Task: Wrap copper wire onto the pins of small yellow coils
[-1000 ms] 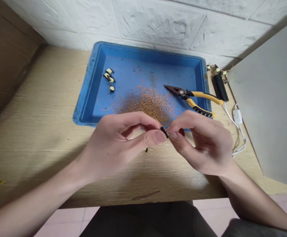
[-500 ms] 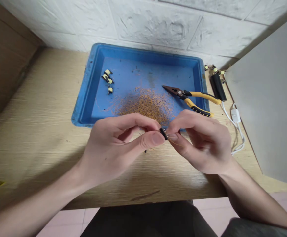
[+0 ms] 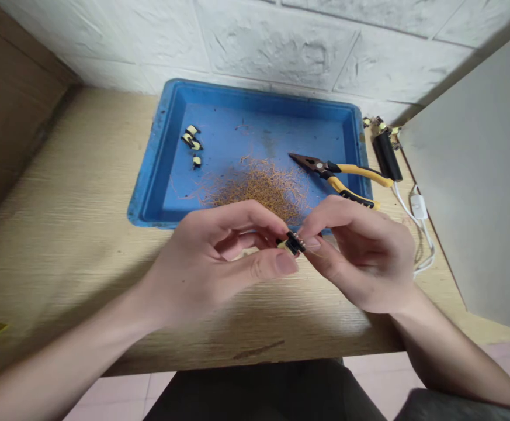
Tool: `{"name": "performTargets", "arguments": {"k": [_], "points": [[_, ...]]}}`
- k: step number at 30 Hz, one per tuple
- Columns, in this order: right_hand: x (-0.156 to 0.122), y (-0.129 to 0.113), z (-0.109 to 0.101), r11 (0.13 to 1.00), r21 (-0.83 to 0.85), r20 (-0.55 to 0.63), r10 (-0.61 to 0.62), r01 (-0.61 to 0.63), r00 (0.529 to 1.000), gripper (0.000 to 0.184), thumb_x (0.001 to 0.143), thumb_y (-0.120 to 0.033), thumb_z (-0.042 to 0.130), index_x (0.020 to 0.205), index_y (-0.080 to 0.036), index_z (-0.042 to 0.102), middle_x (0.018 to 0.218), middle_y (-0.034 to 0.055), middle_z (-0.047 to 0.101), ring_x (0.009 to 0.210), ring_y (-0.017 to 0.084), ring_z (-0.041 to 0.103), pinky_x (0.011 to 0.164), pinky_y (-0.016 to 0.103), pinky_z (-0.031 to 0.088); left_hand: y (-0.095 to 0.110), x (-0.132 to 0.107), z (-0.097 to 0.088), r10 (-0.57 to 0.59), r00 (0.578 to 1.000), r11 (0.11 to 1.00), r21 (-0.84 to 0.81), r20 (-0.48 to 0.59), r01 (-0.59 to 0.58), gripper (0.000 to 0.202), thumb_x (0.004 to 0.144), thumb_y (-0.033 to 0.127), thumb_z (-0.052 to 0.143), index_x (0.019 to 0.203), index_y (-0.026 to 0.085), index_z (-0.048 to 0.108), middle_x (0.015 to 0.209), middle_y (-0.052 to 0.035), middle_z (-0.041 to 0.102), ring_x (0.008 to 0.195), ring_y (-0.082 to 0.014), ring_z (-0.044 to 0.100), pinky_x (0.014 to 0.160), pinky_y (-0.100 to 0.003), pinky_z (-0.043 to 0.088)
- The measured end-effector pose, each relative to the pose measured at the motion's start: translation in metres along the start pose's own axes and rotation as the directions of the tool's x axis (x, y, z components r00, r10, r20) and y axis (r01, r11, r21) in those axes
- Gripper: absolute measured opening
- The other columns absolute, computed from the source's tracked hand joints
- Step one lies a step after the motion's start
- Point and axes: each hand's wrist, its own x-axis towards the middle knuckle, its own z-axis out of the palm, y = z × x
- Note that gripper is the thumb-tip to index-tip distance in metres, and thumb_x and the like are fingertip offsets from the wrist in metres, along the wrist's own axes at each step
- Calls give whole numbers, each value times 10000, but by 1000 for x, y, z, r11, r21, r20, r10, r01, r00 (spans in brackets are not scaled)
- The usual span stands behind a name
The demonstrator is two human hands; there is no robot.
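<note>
A small black transformer [image 3: 296,242] with a yellow-wrapped middle and a row of metal pins is between my two hands, above the table in front of the tray. The thumb and forefinger of my left hand [image 3: 224,263] curve around its yellow end, with the thumb a little lower. My right hand [image 3: 360,254] pinches the pin side between thumb and forefinger. A thin copper-coloured wire [image 3: 316,252] shows by the right thumb. The fingertips hide part of the transformer.
A blue tray [image 3: 147,169] holds a heap of wire clippings [image 3: 259,187], several small transformers [image 3: 192,137] and yellow-handled long-nose pliers [image 3: 320,166], whose handles overhang its right rim. At right lie a black cylinder [image 3: 386,153] and a white cable with a switch [image 3: 418,206]. A white wall [image 3: 272,44] stands behind.
The left fingers have loosened and the thumb has dropped slightly, so more of the transformer shows, its yellow part included. The transformer has turned a little. Tray and pliers stay put.
</note>
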Motion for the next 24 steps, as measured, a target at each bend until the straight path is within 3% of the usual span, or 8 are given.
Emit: {"name": "performTargets", "arguments": {"k": [9,17,24], "points": [[0,-1,0,1000,20,9,1,-1,1000,137,980,-114,645,964,-247,676,782,1,678,715,154,618,616,335,516,3,-1,1,31,999,999,-21,-33,-31,166,784,84,844,850,224,784,768,66,757,697,-39,699,682,-68,579],[1,1,0,995,-17,-6,-94,94,996,141,971,-118,664,967,-255,696,766,-1,712,723,165,677,614,347,535,3,0,0,42,999,997,-67,-9,-42,206,788,27,822,860,220,813,775,49,780,696,-46,695,671,-80,575],[-1,-2,-2,995,-71,41,-61,64,997,156,986,-100,632,984,-251,672,772,-3,680,682,143,625,598,324,514,2,0,0,43,998,999,25,-55,-41,141,776,78,835,802,211,795,716,45,753,654,-50,671,625,-75,553]]}}
